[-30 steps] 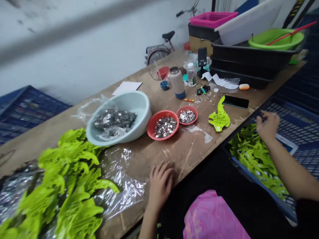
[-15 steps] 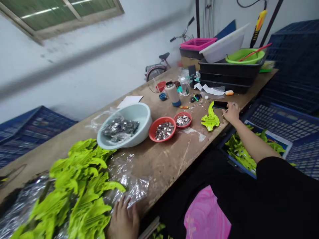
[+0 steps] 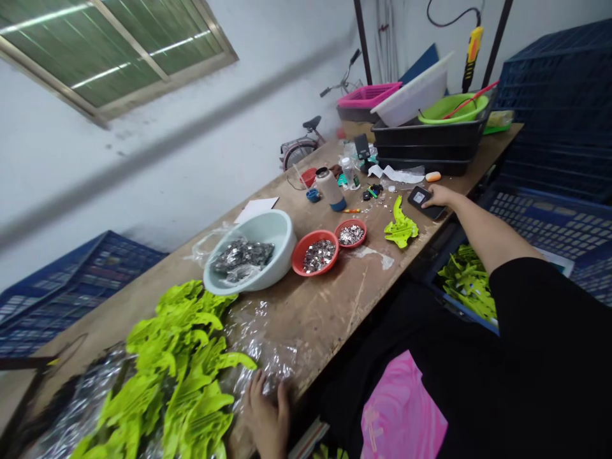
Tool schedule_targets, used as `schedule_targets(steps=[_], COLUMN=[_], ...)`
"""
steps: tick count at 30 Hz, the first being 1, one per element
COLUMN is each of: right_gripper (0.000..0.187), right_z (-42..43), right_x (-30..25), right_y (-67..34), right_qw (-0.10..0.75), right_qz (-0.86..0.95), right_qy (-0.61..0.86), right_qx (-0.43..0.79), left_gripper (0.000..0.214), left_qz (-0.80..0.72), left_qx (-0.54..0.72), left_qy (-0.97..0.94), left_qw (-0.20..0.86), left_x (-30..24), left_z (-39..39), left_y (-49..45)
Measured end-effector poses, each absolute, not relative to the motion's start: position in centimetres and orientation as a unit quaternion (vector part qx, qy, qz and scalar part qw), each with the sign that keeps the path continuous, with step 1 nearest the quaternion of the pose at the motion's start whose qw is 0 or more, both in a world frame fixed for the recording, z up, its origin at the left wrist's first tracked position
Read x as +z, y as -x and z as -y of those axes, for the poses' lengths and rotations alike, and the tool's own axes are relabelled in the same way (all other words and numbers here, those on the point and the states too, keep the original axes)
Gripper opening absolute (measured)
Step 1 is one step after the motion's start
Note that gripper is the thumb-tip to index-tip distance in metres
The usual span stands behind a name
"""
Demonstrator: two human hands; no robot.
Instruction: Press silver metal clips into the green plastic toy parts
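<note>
My right hand (image 3: pixel 438 196) is at the right part of the table, its fingers closed on the near side of a dark phone (image 3: pixel 427 205). A pale square patch shows on the phone's upper face. Just left of it lies one lime-green plastic part (image 3: pixel 401 231). My left hand (image 3: pixel 268 414) rests at the table's front edge with its fingers apart and nothing in them. It lies beside a clear plastic sheet (image 3: pixel 272 357) and a heap of lime-green plastic parts (image 3: pixel 191 357).
A light blue basin (image 3: pixel 287 245) holds bagged metal pieces. Two red bowls (image 3: pixel 297 262) of small metal pieces stand beside it. Behind are a flask (image 3: pixel 329 188) and stacked black trays (image 3: pixel 421 146). A blue crate (image 3: pixel 514 213) with green parts stands below the table's right edge.
The phone has turned and tilted in my right hand, so a face with a pale square shows. The camera view has shifted; my left hand stays by the plastic sheet.
</note>
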State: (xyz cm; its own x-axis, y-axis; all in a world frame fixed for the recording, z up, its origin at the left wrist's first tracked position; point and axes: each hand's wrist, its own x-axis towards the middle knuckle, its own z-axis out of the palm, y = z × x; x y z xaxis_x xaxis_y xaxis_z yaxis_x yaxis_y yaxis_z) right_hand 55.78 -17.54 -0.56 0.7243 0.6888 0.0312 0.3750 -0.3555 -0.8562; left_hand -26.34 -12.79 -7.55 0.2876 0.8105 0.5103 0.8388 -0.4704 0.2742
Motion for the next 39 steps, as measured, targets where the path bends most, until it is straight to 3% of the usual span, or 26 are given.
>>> schedule_targets(steps=[4, 7, 12, 21, 39], right_gripper=[0.021, 0.031, 0.029, 0.057, 0.047], right_z=[19.2, 19.5, 17.7, 15.2, 15.4], right_x=[-1.5, -2.0, -2.0, -2.1, -3.5], right_y=[-53.3, -50.6, -47.0, -44.6, -44.4], right_qw=[0.639, 0.759, 0.853, 0.858, 0.847], right_qz=[0.236, 0.184, 0.102, 0.008, 0.063], right_qy=[0.692, 0.559, 0.365, 0.227, 0.244], right_qx=[0.239, 0.279, 0.358, 0.461, 0.468], left_gripper=[0.064, 0.065, 0.066, 0.08, 0.075], left_qz=[0.502, 0.498, 0.495, 0.491, 0.512], left_qx=[-0.3, -0.296, -0.294, -0.317, -0.278], left_qy=[0.811, 0.815, 0.817, 0.809, 0.813], left_qw=[0.026, 0.027, 0.041, 0.057, 0.014], left_x=[-7.6, -7.8, -8.2, -8.3, -7.2], left_z=[13.3, 13.1, 12.8, 12.9, 13.4], left_y=[26.2, 26.3, 26.5, 26.8, 26.5])
